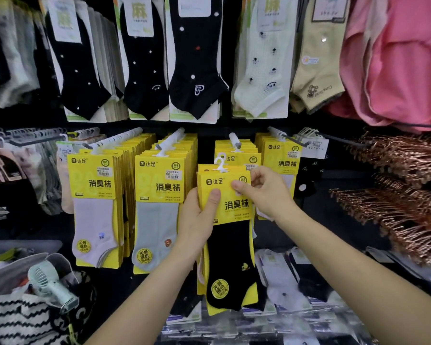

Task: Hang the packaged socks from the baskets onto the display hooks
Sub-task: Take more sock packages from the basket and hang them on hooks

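I hold a small stack of yellow-carded packs of black socks (230, 257) upright in front of the display. My left hand (199, 220) grips the stack's left edge, thumb across the yellow card. My right hand (261, 190) pinches the card's upper right corner. The packs' white plastic hangers (220, 163) stick up just below a display hook (235, 140), which carries more yellow packs. Two hooks to the left hold full rows of the same yellow packs: pale pink socks (95, 210) and grey socks (157, 215).
Black and pale socks (197, 61) hang on the upper row, pink garments (396, 58) at top right. Copper-coloured hangers (403, 195) jut out on the right. Loose packaged socks (284, 282) lie below. A bag with a small handheld fan (50, 282) sits at lower left.
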Tool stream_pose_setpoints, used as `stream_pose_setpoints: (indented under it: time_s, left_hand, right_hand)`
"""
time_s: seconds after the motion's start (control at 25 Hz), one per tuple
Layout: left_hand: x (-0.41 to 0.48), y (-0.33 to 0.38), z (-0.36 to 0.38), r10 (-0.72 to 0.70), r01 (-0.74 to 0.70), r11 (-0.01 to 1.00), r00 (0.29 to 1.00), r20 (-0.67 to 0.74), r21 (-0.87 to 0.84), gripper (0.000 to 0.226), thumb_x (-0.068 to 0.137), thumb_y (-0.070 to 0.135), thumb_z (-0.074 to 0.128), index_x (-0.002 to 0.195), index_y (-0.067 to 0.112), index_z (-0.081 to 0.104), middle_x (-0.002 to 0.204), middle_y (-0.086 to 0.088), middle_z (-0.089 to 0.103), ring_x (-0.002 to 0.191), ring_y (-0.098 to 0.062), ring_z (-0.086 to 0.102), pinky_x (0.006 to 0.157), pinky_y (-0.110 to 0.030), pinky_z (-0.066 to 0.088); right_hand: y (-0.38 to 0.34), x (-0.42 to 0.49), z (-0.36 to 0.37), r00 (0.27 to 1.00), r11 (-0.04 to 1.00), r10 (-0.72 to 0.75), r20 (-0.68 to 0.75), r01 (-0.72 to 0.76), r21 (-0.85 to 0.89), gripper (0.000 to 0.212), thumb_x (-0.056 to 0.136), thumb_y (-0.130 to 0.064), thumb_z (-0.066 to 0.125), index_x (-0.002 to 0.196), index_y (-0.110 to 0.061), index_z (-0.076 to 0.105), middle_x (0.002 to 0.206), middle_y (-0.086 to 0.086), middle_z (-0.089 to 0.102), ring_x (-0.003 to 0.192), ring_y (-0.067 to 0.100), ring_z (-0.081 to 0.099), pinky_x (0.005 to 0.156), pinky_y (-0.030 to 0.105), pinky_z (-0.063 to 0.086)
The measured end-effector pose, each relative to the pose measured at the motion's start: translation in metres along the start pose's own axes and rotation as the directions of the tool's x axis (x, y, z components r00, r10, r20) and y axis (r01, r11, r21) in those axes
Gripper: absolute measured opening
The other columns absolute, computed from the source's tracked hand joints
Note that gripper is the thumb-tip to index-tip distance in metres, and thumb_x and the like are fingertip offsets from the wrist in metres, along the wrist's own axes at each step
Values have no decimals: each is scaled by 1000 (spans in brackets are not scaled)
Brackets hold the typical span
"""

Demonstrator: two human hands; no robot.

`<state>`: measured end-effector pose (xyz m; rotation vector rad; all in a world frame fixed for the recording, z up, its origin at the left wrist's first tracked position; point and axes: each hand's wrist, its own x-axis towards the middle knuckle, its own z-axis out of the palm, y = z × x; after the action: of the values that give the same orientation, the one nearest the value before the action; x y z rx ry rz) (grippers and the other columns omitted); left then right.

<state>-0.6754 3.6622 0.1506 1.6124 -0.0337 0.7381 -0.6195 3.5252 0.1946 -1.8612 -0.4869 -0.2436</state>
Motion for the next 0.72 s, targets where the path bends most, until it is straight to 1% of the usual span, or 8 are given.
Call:
stream_pose_setpoints:
  time_s: [0.04,0.12,0.2,0.28,0.44,0.52,0.6,0.72]
  left_hand:
    - [0,-1,-1,-9,9,1000,1000,6,8,7,85,37,59,89,34,54,95,15,63,91,-4,62,73,-21,51]
    - [0,-2,-4,-8,7,998,1000,11,55,11,86,29,62,88,34,52,94,18,62,88,2,60,68,-15,49]
    - [1,-2,-4,6,-8,996,1000,23,88,13,86,27,64,88,34,52,91,18,62,82,5,59,64,-9,48]
    - [0,-2,-3,7,-10,995,999,35,98,13,86,27,64,87,34,53,88,17,62,80,5,60,62,-7,47]
    - [-1,-6,-2,-27,24,997,999,37,76,14,84,32,65,91,33,53,94,12,65,89,-4,62,73,-24,53]
    - [-3,-9,-2,-41,37,996,998,43,76,15,83,32,66,92,33,54,95,12,65,91,-8,63,76,-30,53]
    - [-4,-11,-3,-44,40,996,998,51,81,14,84,30,66,90,33,53,93,13,65,90,-8,63,76,-30,53]
    - [-6,-13,-2,-19,14,994,998,55,105,12,86,28,63,87,33,53,88,15,63,82,2,60,69,-19,51]
  right_hand:
    - [0,-1,-2,1000,1000,3,-2,-3,6,35,75,-31,77,80,-20,44,80,20,64,73,30,58,72,37,46]
    - [-1,-4,-8,999,998,-52,6,52,-22,33,76,-32,76,89,-28,46,76,5,56,68,15,55,66,22,44]
    - [-7,-4,-12,983,972,-183,13,183,-145,20,81,-32,70,94,-33,55,90,-4,53,74,2,50,65,7,38]
    - [-15,-2,-14,957,918,-287,53,290,-270,8,85,-27,67,93,-28,66,96,-7,52,82,-1,48,70,2,34]
    - [-24,0,-16,954,902,-286,87,299,-310,9,84,-18,68,78,-25,64,80,-13,56,77,3,52,70,16,38]
    - [-23,2,-18,958,904,-261,117,285,-318,11,86,-18,65,78,-24,61,73,-17,55,71,0,51,64,17,38]
    - [-21,2,-17,958,890,-241,155,282,-359,9,87,-21,64,79,-25,61,75,-17,55,73,1,51,64,13,38]
    - [-20,4,-15,956,879,-250,150,290,-378,12,89,-20,61,78,-25,61,75,-15,57,75,8,54,67,23,41]
